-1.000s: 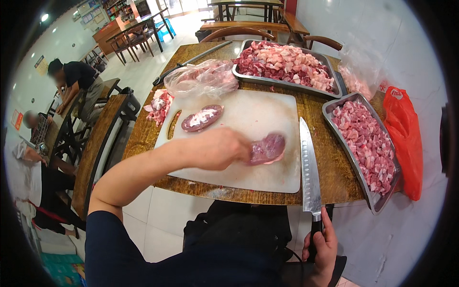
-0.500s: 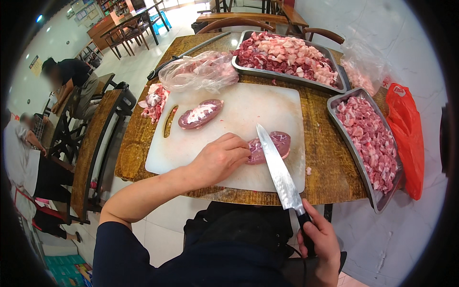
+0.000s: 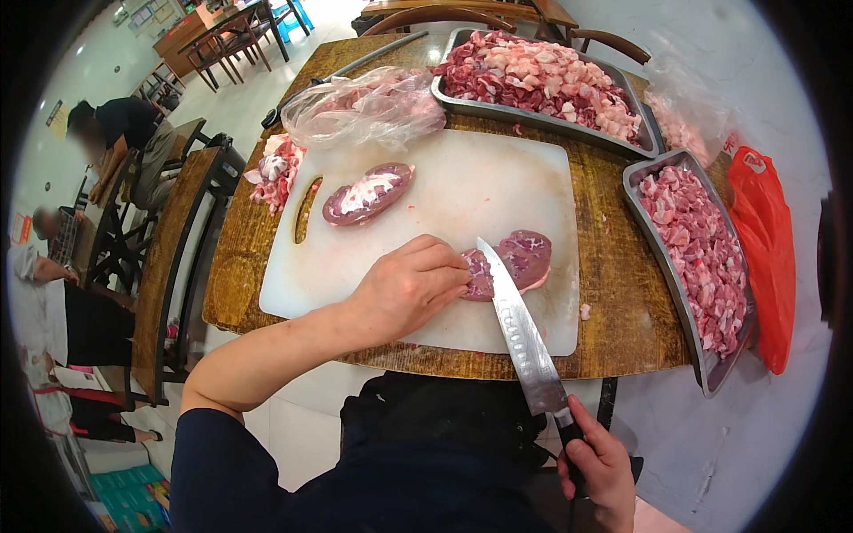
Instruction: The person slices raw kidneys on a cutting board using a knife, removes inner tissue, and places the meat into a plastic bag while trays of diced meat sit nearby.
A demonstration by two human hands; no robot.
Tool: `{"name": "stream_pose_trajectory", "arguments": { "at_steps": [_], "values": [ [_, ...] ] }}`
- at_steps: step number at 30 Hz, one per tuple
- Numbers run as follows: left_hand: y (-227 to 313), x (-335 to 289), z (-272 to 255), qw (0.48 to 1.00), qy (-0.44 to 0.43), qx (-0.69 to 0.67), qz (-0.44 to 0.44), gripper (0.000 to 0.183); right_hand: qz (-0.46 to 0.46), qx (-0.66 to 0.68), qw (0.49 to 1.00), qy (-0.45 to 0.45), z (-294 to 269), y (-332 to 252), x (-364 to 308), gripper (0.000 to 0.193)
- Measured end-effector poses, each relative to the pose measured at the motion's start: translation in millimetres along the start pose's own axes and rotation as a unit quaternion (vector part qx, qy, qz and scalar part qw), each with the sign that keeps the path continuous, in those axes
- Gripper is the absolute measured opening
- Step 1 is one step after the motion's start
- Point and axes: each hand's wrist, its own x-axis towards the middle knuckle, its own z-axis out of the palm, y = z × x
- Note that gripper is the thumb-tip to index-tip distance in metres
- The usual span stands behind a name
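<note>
A white cutting board [image 3: 373, 298] lies at the near side of the table. On its right part, a dark red kidney [image 3: 524, 253] is parted by the blade of a large kitchen knife [image 3: 520, 333]. My right hand [image 3: 597, 457] is wrapped round the knife's black handle, just off the table's near edge. With bent fingers pressed together, my left hand [image 3: 418, 280] holds the kidney's left portion against the board; the fingertips partly cover it. Another kidney piece [image 3: 369, 194], its white core showing, rests at the upper left of the board.
Beyond the board are a clear bag of meat [image 3: 364, 107], fatty scraps [image 3: 277, 173] and a metal tray [image 3: 551, 136] of cut meat. A second filled tray [image 3: 702, 355] and a red plastic bag [image 3: 766, 258] stand right. Two people are at the far left.
The knife has cut further into the kidney, and a gap now shows between its left and right portions. My left hand still holds the left portion. The whole view has shifted slightly.
</note>
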Motion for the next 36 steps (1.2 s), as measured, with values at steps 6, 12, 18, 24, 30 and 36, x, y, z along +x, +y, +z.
{"name": "stream_pose_trajectory", "arguments": {
  "at_steps": [6,12,18,24,30,36],
  "values": [
    [2,3,-6,1.0,-0.013,0.005,-0.003,0.019,0.003,0.0,0.999,-0.044,10,-25,46,0.057],
    [0,-3,-4,1.0,-0.003,0.013,-0.007,0.019,0.031,0.023,0.997,-0.063,11,-19,43,0.057],
    [0,0,-5,1.0,0.011,0.0,-0.001,0.017,0.032,0.073,0.996,-0.051,4,5,18,0.056],
    [-1,1,-6,1.0,0.004,0.02,0.006,0.018,0.017,0.052,0.995,-0.089,23,-22,52,0.057],
    [-1,0,-6,1.0,0.01,0.021,0.021,0.017,0.064,0.029,0.994,-0.086,17,-3,26,0.058],
    [-2,6,-12,0.999,-0.011,0.04,0.029,0.016,0.06,0.052,0.993,-0.091,21,-9,30,0.058]
  ]
}}
